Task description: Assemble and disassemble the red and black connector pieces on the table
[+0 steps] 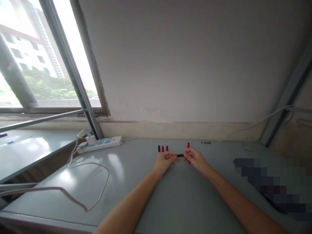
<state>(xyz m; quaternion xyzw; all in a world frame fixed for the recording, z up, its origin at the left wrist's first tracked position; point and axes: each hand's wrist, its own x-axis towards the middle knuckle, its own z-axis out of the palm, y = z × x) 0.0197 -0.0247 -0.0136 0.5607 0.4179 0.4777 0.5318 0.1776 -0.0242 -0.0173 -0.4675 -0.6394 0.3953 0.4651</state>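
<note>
Between my two hands a short black rod (180, 155) lies level, just above the grey tabletop (185, 198). My left hand (165, 160) pinches its left end, and my right hand (193, 158) has its fingers closed on the right end. Behind my left hand stand a black cylinder (159, 148), a red cylinder (162, 149) and another red cylinder (167, 148). One more red piece (188, 145) shows just behind my right fingers; its lower part is hidden.
A white power strip (104, 143) with a plug and a looping white cable (108, 175) lies at the left. Several small metal pieces (206, 142) sit near the wall. A blurred dark object (273, 188) is at the right. Metal posts (73, 71) flank the table.
</note>
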